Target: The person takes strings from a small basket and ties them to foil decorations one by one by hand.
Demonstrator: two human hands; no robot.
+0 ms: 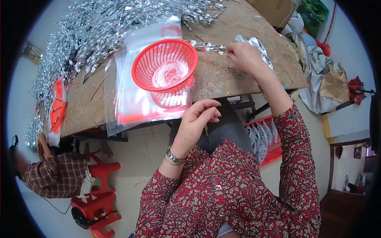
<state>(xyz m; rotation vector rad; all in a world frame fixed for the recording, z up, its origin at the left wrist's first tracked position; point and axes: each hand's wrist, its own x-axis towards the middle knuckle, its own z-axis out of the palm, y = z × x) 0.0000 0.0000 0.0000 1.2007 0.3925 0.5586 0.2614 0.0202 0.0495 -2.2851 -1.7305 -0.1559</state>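
Note:
My right hand (247, 58) is over the wooden table, its fingers pinched on one end of a twisted silver foil strip (210, 47). The strip runs left toward the rim of a red plastic basket (137, 65). More shiny foil (260, 47) lies just beyond and beside that hand. White and pink thin strings (171, 73) lie coiled in the basket, which sits on a stack of clear plastic bags (139, 107). Nearer my body, my left hand (194, 125) is held up in front of the table edge, fingers curled in; anything between them is too small to make out.
A large heap of silver foil strips (99, 27) covers the table's (226, 81) far left. A red crate (272, 156) holding foil strips stands on the floor. Red stools (101, 202) and another person in a checked shirt (59, 174) are at lower left. Bags and fabric (321, 71) sit right.

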